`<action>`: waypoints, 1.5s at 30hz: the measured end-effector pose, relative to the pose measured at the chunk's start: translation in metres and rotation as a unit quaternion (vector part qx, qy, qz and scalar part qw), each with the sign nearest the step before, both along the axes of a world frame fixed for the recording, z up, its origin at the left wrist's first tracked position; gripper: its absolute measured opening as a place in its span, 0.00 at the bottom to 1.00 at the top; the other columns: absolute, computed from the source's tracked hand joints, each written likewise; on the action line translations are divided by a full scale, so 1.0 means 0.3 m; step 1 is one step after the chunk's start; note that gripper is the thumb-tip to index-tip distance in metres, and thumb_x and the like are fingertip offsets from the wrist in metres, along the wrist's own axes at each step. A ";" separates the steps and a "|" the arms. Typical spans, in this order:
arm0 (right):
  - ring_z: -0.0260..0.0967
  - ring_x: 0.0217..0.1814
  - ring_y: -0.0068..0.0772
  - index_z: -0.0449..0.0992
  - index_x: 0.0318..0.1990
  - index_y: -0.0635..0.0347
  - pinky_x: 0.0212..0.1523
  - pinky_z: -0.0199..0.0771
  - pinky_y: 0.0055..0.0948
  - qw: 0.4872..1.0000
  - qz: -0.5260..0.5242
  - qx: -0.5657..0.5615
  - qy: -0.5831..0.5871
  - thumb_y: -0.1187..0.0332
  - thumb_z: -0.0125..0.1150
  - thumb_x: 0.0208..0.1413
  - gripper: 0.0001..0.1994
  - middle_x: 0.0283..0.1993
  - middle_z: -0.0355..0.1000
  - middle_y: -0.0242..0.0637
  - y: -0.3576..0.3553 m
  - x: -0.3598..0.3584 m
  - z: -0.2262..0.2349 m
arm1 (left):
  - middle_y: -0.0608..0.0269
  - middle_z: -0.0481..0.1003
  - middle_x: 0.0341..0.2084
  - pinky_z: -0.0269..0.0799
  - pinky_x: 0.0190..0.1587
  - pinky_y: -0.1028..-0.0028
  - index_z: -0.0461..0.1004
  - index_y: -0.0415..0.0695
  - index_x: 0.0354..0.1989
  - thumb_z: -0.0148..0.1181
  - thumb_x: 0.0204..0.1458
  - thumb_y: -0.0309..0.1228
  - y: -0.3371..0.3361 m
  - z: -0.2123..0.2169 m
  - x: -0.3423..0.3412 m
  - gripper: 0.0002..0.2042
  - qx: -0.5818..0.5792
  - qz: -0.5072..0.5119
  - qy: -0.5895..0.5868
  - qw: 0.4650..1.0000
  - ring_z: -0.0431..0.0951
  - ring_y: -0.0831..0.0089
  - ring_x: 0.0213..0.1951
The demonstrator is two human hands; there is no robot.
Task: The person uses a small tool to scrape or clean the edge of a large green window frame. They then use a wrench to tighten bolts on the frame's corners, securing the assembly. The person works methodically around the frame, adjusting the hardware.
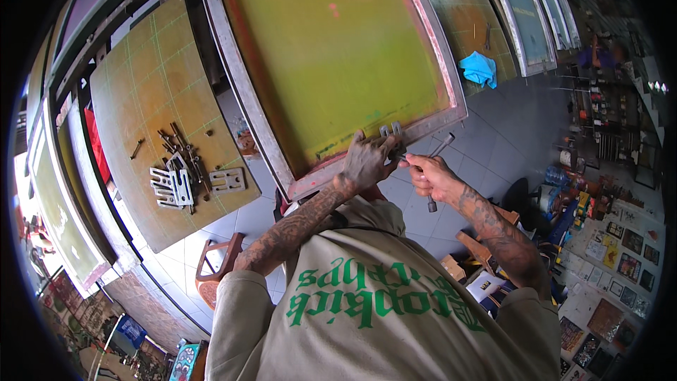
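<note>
My left hand (pixel 370 160) lies over the near rail of a screen-printing frame (pixel 310 185) with yellow-green mesh. Its fingers bend round a small slotted metal bracket (pixel 390 129), whose prongs stick out past the fingertips on the rail. Just right of it, my right hand (pixel 434 178) is closed round a steel socket wrench (pixel 444 144) with several arms. One arm points up and away, another down below the fist. The wrench's inner end meets the left fingers by the bracket; the exact contact is hidden.
On the brown board (pixel 151 70) at left lie slotted metal brackets (pixel 171 185) and loose bolts (pixel 180 144). A blue cloth (pixel 479 69) rests on another board at right. A wooden chair (pixel 217 268) stands lower left. Boxes and tools crowd the tiled floor at right.
</note>
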State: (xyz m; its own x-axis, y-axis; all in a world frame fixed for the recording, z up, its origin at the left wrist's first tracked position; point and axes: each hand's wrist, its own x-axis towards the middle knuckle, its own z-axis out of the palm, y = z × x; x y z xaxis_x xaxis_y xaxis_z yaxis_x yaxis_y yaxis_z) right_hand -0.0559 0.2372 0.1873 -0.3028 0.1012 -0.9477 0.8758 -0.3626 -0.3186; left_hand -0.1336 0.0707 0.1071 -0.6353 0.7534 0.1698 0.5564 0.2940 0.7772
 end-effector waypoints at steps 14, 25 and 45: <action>0.77 0.34 0.33 0.77 0.26 0.54 0.32 0.71 0.31 0.345 0.761 0.477 0.274 0.70 0.62 0.44 0.01 0.25 0.75 0.39 -0.106 -0.087 -0.043 | 0.60 0.80 0.40 0.64 0.45 0.61 0.78 0.52 0.48 0.67 0.41 0.35 -0.016 -0.061 -0.002 0.20 0.003 -0.017 0.032 0.999 0.80 0.65 0.41; 0.63 0.66 0.50 0.71 0.56 0.66 0.66 0.60 0.46 0.453 0.287 0.746 0.395 0.75 0.64 0.50 0.23 0.64 0.64 0.51 -0.111 0.098 0.129 | 0.68 0.81 0.35 0.65 0.47 0.65 0.83 0.53 0.40 0.68 0.46 0.40 -0.011 -0.060 0.014 0.13 0.106 0.013 0.021 0.994 0.79 0.68 0.38; 0.70 0.44 0.33 0.77 0.54 0.64 0.41 0.73 0.32 0.746 -0.056 0.535 0.392 0.75 0.61 0.61 0.14 0.43 0.72 0.40 -0.293 0.100 -0.218 | 0.60 0.81 0.37 0.65 0.46 0.63 0.80 0.49 0.46 0.66 0.45 0.30 -0.020 0.014 0.012 0.17 0.067 -0.005 0.019 0.998 0.77 0.61 0.38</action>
State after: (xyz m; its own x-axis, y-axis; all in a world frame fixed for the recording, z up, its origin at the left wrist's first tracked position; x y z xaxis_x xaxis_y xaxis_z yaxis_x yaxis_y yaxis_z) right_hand -0.0258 0.1492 0.1220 -0.6553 0.7387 0.1575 0.2510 0.4097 -0.8770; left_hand -0.1300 0.0646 0.1113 -0.6183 0.7291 0.2936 0.5894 0.1830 0.7868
